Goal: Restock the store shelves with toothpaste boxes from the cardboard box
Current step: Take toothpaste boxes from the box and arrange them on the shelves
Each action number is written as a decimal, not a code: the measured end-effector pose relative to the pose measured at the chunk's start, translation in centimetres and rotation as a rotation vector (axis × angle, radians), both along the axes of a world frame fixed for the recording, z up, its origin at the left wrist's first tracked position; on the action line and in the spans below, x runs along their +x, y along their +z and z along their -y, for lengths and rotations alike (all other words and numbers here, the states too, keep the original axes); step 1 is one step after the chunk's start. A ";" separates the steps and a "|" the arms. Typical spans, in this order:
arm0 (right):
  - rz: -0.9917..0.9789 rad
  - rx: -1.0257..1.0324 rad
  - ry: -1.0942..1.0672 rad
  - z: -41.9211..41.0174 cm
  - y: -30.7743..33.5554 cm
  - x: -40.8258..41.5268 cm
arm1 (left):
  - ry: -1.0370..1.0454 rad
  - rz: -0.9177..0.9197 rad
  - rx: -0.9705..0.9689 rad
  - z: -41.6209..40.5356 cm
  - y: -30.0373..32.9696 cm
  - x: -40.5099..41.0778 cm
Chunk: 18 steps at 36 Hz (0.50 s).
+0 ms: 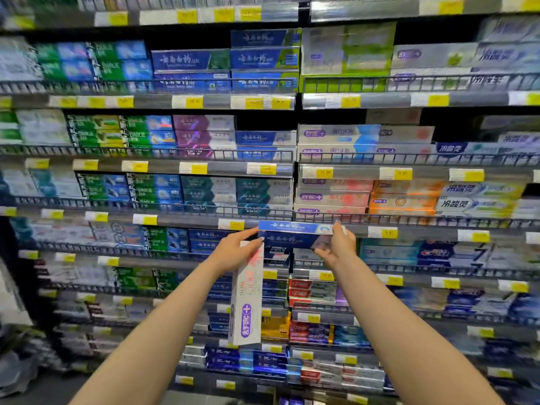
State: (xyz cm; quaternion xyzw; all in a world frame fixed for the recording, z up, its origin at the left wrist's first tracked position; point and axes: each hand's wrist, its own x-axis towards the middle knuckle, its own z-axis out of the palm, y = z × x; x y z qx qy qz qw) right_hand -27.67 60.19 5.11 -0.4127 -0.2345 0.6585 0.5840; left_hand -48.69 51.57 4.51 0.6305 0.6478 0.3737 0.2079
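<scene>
Both of my arms reach up to the store shelves. A long blue toothpaste box [292, 234] lies level between my hands, in front of a shelf rail [175, 220]. My right hand [339, 244] grips its right end. My left hand [236, 252] touches its left end with the fingertips and also holds a white toothpaste box [247, 299] with a purple logo, which hangs upright below the palm. No cardboard box is in view.
Several tiers of wire-fronted shelves fill the view, packed with green, blue, purple, white and orange toothpaste boxes. Yellow price tags [324, 173] line every shelf edge. Matching blue boxes [204, 241] sit on the shelf just left of my hands.
</scene>
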 end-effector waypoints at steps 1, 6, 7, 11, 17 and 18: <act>0.032 0.005 0.055 0.1 -0.1 0.1 | 0.024 0.015 0.007 -0.1 -0.1 -0.2; 0.179 0.106 0.298 0.7 0.3 1.2 | 0.085 0.084 0.035 -0.3 0.2 -0.5; 0.209 0.149 0.340 0.6 0.3 1.5 | 0.090 0.086 0.034 -0.3 0.4 -0.4; 0.340 0.266 0.431 0.1 0.9 2.6 | 0.118 0.088 0.015 -0.5 0.9 -0.5; 0.841 0.481 0.304 -1.6 1.6 3.5 | 0.126 0.079 0.041 -1.0 2.0 -0.9; 0.836 0.485 0.314 -1.9 2.0 3.5 | 0.124 0.087 0.034 -1.1 2.4 -0.9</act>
